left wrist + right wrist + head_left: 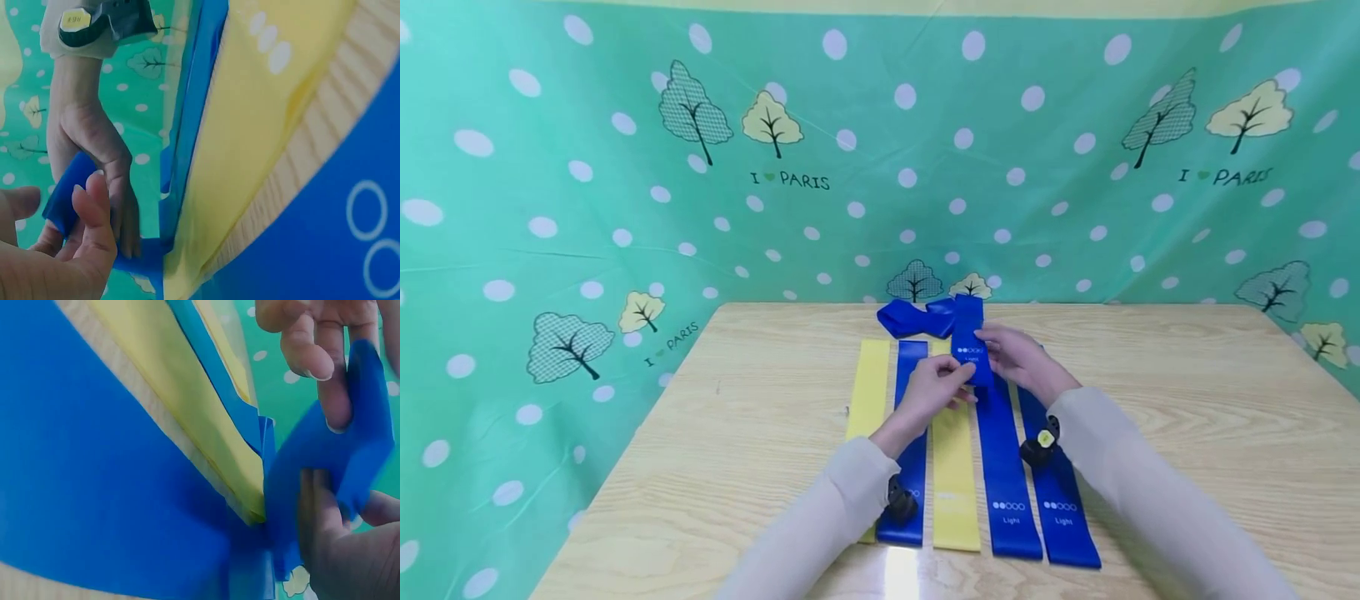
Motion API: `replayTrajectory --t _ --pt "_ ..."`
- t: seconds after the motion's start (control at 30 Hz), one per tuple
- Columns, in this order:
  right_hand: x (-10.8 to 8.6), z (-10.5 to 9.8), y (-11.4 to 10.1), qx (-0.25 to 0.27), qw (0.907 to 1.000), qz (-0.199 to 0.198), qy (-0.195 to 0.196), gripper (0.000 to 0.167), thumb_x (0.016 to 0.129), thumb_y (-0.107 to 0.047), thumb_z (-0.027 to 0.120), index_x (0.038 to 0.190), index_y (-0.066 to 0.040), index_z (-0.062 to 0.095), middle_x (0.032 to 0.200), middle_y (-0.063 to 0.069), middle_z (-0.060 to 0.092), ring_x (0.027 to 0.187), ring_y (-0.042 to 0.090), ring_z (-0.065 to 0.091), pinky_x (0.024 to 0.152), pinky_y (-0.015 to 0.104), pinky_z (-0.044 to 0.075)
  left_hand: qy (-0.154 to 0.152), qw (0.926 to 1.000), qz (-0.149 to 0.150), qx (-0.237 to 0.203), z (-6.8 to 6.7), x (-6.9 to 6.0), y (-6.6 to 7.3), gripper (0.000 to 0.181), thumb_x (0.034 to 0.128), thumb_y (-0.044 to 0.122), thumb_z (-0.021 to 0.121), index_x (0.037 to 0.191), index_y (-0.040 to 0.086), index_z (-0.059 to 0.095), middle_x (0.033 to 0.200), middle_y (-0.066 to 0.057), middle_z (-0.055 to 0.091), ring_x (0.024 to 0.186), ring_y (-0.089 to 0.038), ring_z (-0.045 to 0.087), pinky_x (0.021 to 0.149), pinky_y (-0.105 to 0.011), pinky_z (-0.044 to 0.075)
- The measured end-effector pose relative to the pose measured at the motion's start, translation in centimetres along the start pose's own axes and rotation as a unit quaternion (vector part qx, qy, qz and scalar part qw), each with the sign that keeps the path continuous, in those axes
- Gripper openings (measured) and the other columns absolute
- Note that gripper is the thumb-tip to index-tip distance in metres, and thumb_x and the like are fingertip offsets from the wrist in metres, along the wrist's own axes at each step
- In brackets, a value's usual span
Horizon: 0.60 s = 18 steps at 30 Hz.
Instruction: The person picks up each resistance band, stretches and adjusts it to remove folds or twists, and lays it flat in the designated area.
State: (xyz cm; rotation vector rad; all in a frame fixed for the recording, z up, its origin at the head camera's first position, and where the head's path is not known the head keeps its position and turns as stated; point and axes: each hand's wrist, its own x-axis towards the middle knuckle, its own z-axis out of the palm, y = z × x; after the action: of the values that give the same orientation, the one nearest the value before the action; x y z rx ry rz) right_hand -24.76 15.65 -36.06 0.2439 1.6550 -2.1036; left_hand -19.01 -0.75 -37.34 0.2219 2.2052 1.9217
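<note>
A blue exercise band (968, 321) marked "Light" is held up between both hands, above the flat bands. My left hand (934, 390) pinches its near end with thumb and fingers. My right hand (1021, 360) grips its right side higher up. In the right wrist view the held band (325, 447) bends between the left hand (319, 337) above and the right hand (356, 550) below. Under the hands lie a yellow band (955, 475) and a blue band (1006, 458) marked "Light".
Further left lie another yellow band (868, 387) and a blue band (913, 442); one more blue band (1070, 517) lies at the right. A loosely folded blue band (913, 319) sits near the back edge of the wooden table (730, 417). A green dotted cloth (850, 200) hangs behind.
</note>
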Motion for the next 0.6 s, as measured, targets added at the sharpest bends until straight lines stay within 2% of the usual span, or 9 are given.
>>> replayTrajectory --t 0.13,0.27,0.33,0.4,0.5,0.6 --pt "0.0 0.4 0.1 0.057 0.9967 0.052 -0.026 0.056 0.102 -0.016 0.04 0.149 -0.002 0.014 0.124 0.009 0.044 0.09 0.009 0.062 0.083 0.019 0.053 0.006 0.9998 0.017 0.0 0.0 0.0 0.1 0.036 0.0952 0.031 0.058 0.087 -0.003 0.063 0.085 -0.013 0.069 0.083 -0.032 0.071 0.056 -0.025 0.053" --pt "0.1 0.7 0.6 0.054 0.995 0.069 -0.048 0.055 0.102 -0.019 0.04 0.147 0.0 0.013 0.109 0.004 0.056 0.085 0.008 0.064 0.08 0.019 0.053 0.016 0.9994 0.028 -0.012 0.1 -0.2 0.1 0.032 0.0948 0.025 0.059 0.082 -0.004 0.061 0.082 -0.012 0.068 0.086 -0.038 0.069 0.056 -0.023 0.052" --pt "0.4 0.8 0.7 0.04 0.9963 0.057 -0.049 0.053 0.102 -0.02 0.041 0.145 -0.001 0.017 0.101 0.0 0.059 0.085 0.007 0.063 0.078 0.019 0.053 0.017 0.9993 0.031 -0.012 0.2 -0.2 0.1 0.032 0.0948 0.025 0.059 0.082 -0.004 0.061 0.083 -0.013 0.069 0.083 -0.035 0.07 0.058 -0.024 0.053" --pt "0.7 0.7 0.8 0.024 0.9982 0.04 -0.037 0.051 0.101 -0.02 0.043 0.144 -0.002 0.022 0.1 -0.002 0.061 0.087 0.007 0.062 0.077 0.02 0.052 0.013 0.9994 0.031 -0.009 0.4 -0.3 0.0 0.032 0.0947 0.026 0.059 0.084 -0.003 0.063 0.084 -0.015 0.069 0.081 -0.032 0.071 0.06 -0.025 0.053" --pt "1.2 0.4 0.4 0.006 0.9997 0.017 -0.019 0.051 0.101 -0.018 0.043 0.145 -0.001 0.025 0.121 0.007 0.057 0.097 0.011 0.059 0.077 0.021 0.052 0.002 0.9995 0.03 -0.001 0.7 -0.6 0.0 0.033 0.0943 0.028 0.06 0.085 -0.003 0.064 0.085 -0.015 0.07 0.077 -0.026 0.071 0.063 -0.028 0.054" --pt "1.7 -0.2 -0.4 -0.015 0.9999 -0.002 0.004 0.045 0.1 -0.018 0.046 0.142 -0.004 0.033 0.13 0.007 0.05 0.1 0.011 0.057 0.078 0.02 0.052 -0.007 0.9995 0.029 0.001 1.0 -1.1 0.0 0.034 0.0938 0.027 0.06 0.085 -0.005 0.063 0.086 -0.017 0.07 0.074 -0.024 0.071 0.06 -0.028 0.053"
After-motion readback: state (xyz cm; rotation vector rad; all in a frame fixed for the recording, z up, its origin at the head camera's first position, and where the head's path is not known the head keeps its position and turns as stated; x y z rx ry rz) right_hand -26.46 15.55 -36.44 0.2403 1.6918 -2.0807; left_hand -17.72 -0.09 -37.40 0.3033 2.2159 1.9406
